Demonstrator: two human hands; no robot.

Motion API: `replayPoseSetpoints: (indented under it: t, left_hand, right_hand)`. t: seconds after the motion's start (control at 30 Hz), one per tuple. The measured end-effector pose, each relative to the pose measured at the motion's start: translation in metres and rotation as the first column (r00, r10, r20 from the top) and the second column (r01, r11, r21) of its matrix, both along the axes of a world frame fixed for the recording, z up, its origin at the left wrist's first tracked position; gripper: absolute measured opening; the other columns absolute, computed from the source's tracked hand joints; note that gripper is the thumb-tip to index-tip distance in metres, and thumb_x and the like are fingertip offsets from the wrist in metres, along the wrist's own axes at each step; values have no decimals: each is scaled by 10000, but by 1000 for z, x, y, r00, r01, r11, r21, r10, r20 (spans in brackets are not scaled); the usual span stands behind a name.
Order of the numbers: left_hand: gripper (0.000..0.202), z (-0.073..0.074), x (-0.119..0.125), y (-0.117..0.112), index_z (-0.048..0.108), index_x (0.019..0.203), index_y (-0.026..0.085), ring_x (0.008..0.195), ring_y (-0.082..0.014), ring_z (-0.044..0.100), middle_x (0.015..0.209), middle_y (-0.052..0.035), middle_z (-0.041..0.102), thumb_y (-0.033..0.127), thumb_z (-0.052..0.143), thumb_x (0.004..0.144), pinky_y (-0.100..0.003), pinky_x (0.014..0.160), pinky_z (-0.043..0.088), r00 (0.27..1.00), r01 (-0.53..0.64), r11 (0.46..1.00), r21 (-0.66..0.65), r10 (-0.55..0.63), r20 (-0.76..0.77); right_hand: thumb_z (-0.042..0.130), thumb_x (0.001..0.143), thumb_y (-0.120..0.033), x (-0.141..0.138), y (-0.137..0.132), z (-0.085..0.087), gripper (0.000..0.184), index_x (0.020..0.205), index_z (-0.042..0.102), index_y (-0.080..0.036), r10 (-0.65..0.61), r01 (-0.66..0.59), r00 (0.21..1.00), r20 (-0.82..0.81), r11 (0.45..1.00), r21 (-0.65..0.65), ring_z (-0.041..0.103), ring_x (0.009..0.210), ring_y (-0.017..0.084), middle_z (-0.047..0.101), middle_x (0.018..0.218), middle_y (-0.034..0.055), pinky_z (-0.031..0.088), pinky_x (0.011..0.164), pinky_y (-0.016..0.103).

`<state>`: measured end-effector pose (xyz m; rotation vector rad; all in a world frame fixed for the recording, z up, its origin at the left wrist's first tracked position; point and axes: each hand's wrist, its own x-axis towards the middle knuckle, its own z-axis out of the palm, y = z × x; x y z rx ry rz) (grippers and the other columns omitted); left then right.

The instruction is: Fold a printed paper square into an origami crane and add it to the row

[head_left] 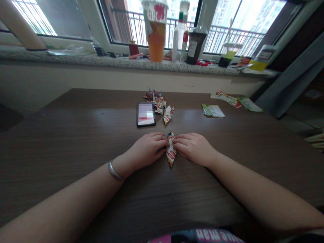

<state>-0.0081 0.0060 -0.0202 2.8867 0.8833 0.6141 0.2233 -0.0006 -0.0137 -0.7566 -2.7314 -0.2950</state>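
A narrow, kite-shaped piece of folded printed paper [171, 155] lies on the table in front of me, one point towards me. It is white with red and yellow print. My left hand [151, 148] holds its left edge, fingers closed together and the thumb low at the side. On the opposite edge are the bent fingertips of my right hand [193, 148], which grips the paper too; its thumb is mostly hidden. Just beyond stands a folded paper figure [168, 114], beside a small pile of similar folded papers [159, 103].
A phone [146, 114] with a blurred screen lies left of the pile. Flat green-and-white paper packets [214, 110] and red-and-white wrappers [229, 99] lie at the back right of the brown table [76, 135]. Cups and bottles, including an orange drink [156, 42], line the windowsill [83, 60].
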Motion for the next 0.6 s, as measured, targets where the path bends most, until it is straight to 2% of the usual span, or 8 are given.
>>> replayPoseSetpoints:
  t: [0.17, 0.27, 0.47, 0.6]
  left_hand:
    - [180, 1, 2, -1, 666, 1004, 181, 1029, -215, 607, 1004, -83, 673, 227, 524, 903, -403, 947, 498, 1000, 12, 1000, 13, -12, 2]
    - [170, 2, 3, -1, 669, 975, 173, 1023, -219, 607, 982, -82, 676, 208, 526, 891, -404, 949, 496, 1000, 12, 999, 35, -12, 2]
    - [179, 5, 4, -2, 688, 956, 182, 1005, -223, 616, 950, -76, 684, 211, 530, 878, -407, 937, 496, 1000, -2, 1000, 31, 3, -15]
    - [206, 7, 2, -4, 685, 1002, 195, 1013, -236, 610, 1001, -71, 680, 267, 583, 839, -419, 936, 489, 999, -13, 1000, 13, 13, -40]
  right_hand:
    - [490, 957, -247, 0, -1, 2, 182, 1026, 653, -207, 16, -16, 998, 58, 1000, 3, 599, 1035, 188, 700, 1106, 46, 458, 818, 310]
    - [504, 942, -258, 0, 1, 0, 178, 951, 674, -204, 6, -5, 999, 37, 999, -35, 597, 977, 190, 708, 1034, 57, 462, 809, 307]
    - [596, 844, -191, 1, 6, -4, 108, 838, 696, -229, -82, 43, 982, -172, 975, -219, 618, 902, 162, 712, 991, 24, 481, 791, 279]
    - [628, 797, -157, 0, 8, -7, 87, 797, 688, -220, -118, 13, 949, -291, 941, -337, 639, 892, 158, 719, 960, 21, 483, 818, 290]
